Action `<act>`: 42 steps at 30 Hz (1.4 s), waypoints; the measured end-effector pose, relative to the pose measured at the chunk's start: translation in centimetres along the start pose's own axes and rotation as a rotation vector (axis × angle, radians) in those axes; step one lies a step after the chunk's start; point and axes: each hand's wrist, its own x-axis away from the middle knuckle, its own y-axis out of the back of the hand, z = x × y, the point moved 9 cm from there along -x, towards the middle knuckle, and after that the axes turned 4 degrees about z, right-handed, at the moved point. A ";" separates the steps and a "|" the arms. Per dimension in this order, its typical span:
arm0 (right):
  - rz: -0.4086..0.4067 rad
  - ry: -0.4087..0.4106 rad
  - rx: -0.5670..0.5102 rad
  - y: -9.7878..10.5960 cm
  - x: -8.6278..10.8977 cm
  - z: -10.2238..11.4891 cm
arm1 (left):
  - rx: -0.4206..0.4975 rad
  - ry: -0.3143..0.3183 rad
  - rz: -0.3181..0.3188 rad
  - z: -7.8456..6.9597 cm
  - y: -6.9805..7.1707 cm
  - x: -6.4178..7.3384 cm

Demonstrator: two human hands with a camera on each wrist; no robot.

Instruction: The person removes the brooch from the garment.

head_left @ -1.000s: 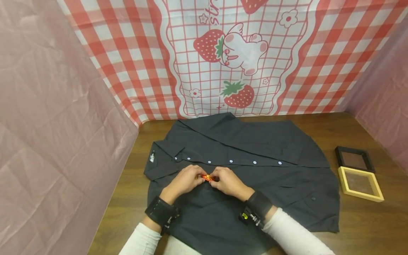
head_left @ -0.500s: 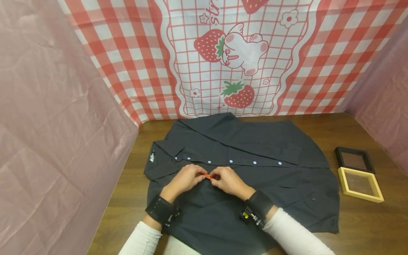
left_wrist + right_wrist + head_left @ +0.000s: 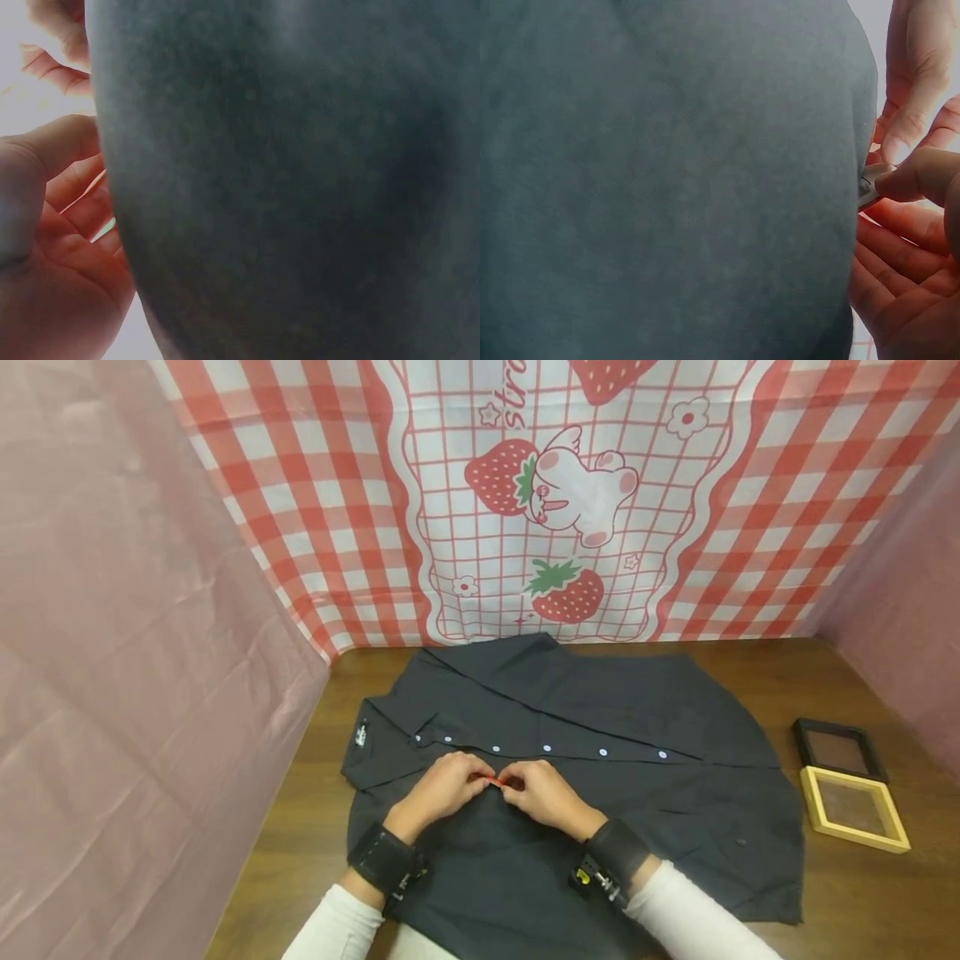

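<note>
A dark grey button-up shirt (image 3: pixel 607 702) lies spread on the table, its collar to the left. Above its front, my left hand (image 3: pixel 448 783) and right hand (image 3: pixel 547 795) meet, pinching a small red badge (image 3: pixel 494 782) between their fingertips. In the right wrist view the badge (image 3: pixel 868 187) shows a silvery side under the thumb, right at the edge of the raised cloth (image 3: pixel 667 187). Dark cloth (image 3: pixel 285 180) also fills most of the left wrist view, hiding the fingertips there. Most of the badge is covered by fingers.
A black frame (image 3: pixel 840 723) and a yellow frame (image 3: pixel 855 837) sit on the wooden table (image 3: pixel 870 677) at the right. A red checked cloth (image 3: pixel 330 510) hangs behind, with pink cloth (image 3: pixel 150 652) along the left side.
The badge has turned between the fingers, showing less of its red and yellow face. The head view has tilted slightly upward; both hands keep their places over the shirt.
</note>
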 end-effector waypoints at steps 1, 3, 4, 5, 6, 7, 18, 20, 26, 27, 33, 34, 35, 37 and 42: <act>-0.009 -0.007 0.001 0.2 0.1 -0.1 | 0.002 -0.003 0.000 -0.1 0.0 -0.1; -0.024 -0.021 -0.001 0.6 0.1 -0.3 | -0.002 -0.004 -0.004 -0.2 0.0 -0.5; -0.029 -0.024 -0.002 0.7 0.1 -0.4 | -0.001 0.002 -0.006 -0.1 0.0 -0.7; -0.029 -0.025 -0.003 0.8 0.1 -0.4 | 0.000 0.007 -0.006 0.0 0.0 -0.8; -0.026 -0.023 -0.006 0.9 0.0 -0.4 | 0.001 0.015 -0.007 0.1 0.0 -0.9; -0.019 -0.020 -0.010 0.9 0.0 -0.3 | 0.002 0.023 -0.005 0.2 -0.1 -0.9; -0.009 -0.026 -0.027 0.3 0.0 -0.4 | 0.012 0.047 0.011 0.6 -0.4 -0.7; -0.009 -0.028 -0.037 0.1 0.1 -0.4 | 0.011 0.050 0.013 0.6 -0.3 -0.6; -0.039 -0.031 -0.027 -0.1 0.0 -0.5 | 0.010 0.045 -0.007 0.7 -0.2 -0.5; -0.041 -0.031 -0.021 0.0 0.0 -0.4 | 0.007 0.045 -0.014 0.7 -0.2 -0.5; -0.034 -0.024 -0.007 0.1 -0.2 -0.2 | 0.027 0.065 -0.038 1.0 -0.1 -0.5; -0.035 -0.023 -0.006 0.1 -0.2 -0.2 | 0.027 0.068 -0.041 1.0 0.0 -0.6; -0.038 -0.023 -0.005 0.2 -0.2 -0.3 | 0.024 0.065 -0.044 1.0 0.0 -0.6; -0.040 -0.032 -0.006 0.2 -0.3 -0.4 | 0.018 0.062 -0.044 0.9 0.0 -0.7; -0.031 -0.043 -0.025 0.0 -0.1 -0.7 | 0.018 0.062 -0.036 0.9 -0.2 -0.8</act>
